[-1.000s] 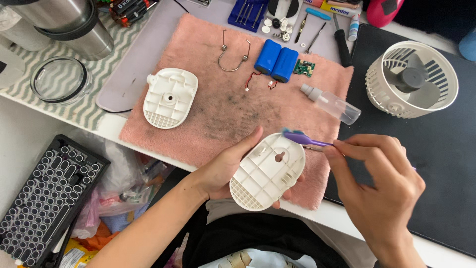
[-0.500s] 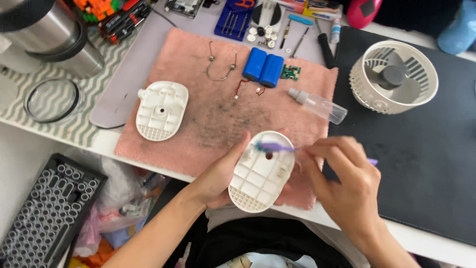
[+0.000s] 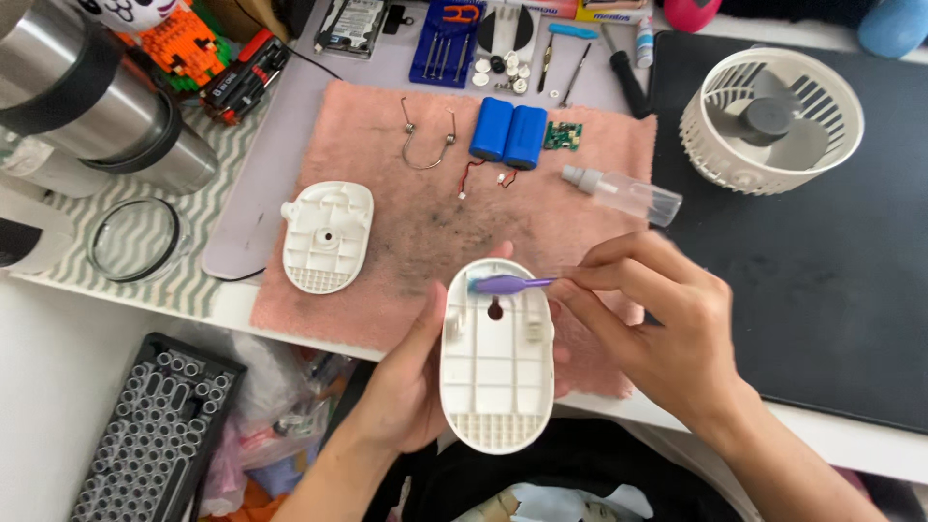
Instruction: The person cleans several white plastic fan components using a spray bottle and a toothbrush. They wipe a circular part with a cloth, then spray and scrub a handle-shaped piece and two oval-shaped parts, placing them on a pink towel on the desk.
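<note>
My left hand cradles a white oval plastic shell from below, its ribbed inner side facing up, over the near edge of a dirty pink towel. My right hand pinches a small purple brush whose bristled tip rests inside the top of that shell. A second matching white shell lies on the towel's left side, untouched.
Two blue battery cells, a small green circuit board, a bent wire clip and a clear spray bottle lie on the towel. A white fan cage sits on a black mat. Steel tumblers stand at the left.
The brush tip has moved left, deeper across the top of the held shell. The shell now sits more upright in my left hand, and the view has shifted slightly.
</note>
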